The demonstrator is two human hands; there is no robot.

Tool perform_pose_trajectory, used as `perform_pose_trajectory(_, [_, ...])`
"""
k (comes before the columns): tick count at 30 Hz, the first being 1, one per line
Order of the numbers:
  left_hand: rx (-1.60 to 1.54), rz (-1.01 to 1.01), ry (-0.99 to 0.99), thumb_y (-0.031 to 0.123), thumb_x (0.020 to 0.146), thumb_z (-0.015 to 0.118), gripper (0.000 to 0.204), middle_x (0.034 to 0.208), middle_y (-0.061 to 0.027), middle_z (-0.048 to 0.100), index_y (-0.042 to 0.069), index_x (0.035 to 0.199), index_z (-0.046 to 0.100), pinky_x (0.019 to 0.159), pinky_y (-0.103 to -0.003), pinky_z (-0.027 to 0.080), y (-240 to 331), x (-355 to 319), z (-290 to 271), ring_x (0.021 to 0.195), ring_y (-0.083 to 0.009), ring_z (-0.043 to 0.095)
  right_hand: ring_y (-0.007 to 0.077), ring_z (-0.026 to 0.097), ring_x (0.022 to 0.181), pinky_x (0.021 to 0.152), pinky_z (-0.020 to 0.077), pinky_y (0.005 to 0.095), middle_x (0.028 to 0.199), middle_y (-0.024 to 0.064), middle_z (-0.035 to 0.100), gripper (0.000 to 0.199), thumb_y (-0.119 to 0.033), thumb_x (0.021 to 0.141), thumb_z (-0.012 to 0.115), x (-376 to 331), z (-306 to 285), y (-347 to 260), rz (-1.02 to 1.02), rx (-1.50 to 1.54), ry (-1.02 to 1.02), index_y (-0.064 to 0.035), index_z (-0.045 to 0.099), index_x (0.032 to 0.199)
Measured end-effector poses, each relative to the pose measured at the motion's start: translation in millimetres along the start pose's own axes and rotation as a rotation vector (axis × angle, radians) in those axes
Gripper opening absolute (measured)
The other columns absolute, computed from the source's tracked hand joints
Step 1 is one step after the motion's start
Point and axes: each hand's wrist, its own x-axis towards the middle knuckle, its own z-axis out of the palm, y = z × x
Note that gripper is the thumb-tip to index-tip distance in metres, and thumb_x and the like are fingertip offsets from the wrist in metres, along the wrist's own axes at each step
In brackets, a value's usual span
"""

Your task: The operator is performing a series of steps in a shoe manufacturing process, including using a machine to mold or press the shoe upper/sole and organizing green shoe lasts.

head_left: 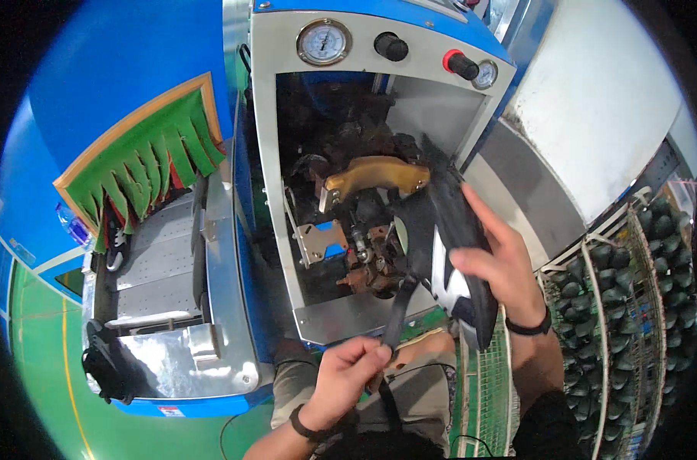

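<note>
In front of the machine, my right hand [509, 264] grips a black shoe upper [444, 211] with a white side panel, thumb on one side and fingers behind it. The upper stands on end at a tilt. A black strap [400, 313] runs from it down to my left hand [350, 377], which is closed on it with thumb and finger. Just beyond the upper, inside the machine [270, 146], sits a curved amber-brown pad [375, 175]. Below the pad are metal fittings and a small flat bracket [323, 241]. The upper hides part of the machine's inside.
Left stands a conveyor [153, 264] with a green fringed curtain [145, 172]; a dark shoe [116, 249] lies on it, another black one [103, 360] at its near corner. Wire racks [632, 307] of dark shoe-shaped pieces stand right. Gauges [324, 42] and knobs top the machine.
</note>
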Motion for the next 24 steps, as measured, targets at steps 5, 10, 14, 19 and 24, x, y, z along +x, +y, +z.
perform_pose_trajectory(5, [-0.483,-0.086,-0.021,0.020,0.100,0.063,0.018,0.065,-0.0023,0.058,0.004,0.091,0.063,0.049,-0.027,0.040,7.7,55.3,0.4,0.051,-0.0138,0.052,0.0096,0.063,0.096,0.084,0.0503,0.0253,0.127,0.0139,0.068,0.082,-0.021,0.080,0.078,68.8,7.5,2.2,-0.194,-0.629,-0.180,-0.0076,0.045,0.154])
perform_pose_trajectory(10, [-0.690,-0.260,-0.062,0.027,0.103,0.058,0.027,0.065,-0.0054,0.058,0.000,0.103,0.063,0.048,-0.032,0.039,7.8,71.6,-17.3,0.050,-0.0186,0.052,0.0475,0.066,0.097,0.084,0.0530,0.0424,0.102,0.0342,0.066,0.075,-0.032,0.081,0.069,94.3,36.2,-12.0,0.153,-0.894,-0.308,-0.0077,0.049,0.149])
perform_pose_trajectory(14, [-0.656,-0.196,-0.058,0.030,0.104,0.057,0.028,0.068,-0.0051,0.058,0.003,0.106,0.063,0.049,-0.030,0.041,3.9,78.5,-31.8,0.052,-0.0190,0.055,0.0484,0.065,0.098,0.087,0.0521,0.0465,0.102,0.0345,0.066,0.071,-0.031,0.081,0.068,113.7,42.4,22.1,-0.187,-0.816,-0.167,-0.0029,0.052,0.145])
perform_pose_trajectory(19, [-0.506,-0.151,-0.005,0.028,0.105,0.056,0.028,0.068,-0.0032,0.055,0.002,0.114,0.061,0.050,-0.029,0.041,-3.4,77.2,-24.7,0.053,-0.0144,0.053,0.0355,0.072,0.100,0.088,0.0527,0.0402,0.105,0.0307,0.070,0.068,-0.025,0.083,0.068,94.3,52.1,24.5,-0.124,-0.769,0.035,-0.0020,0.052,0.145])
perform_pose_trajectory(24, [-0.370,-0.113,0.034,0.024,0.106,0.052,0.023,0.067,-0.0020,0.055,0.003,0.106,0.062,0.051,-0.027,0.041,-14.3,56.8,-16.8,0.054,-0.0125,0.052,0.0292,0.066,0.087,0.083,0.0519,0.0385,0.103,0.0227,0.069,0.066,-0.016,0.087,0.065,81.5,64.3,18.6,-0.166,-0.648,0.129,-0.0073,0.048,0.150])
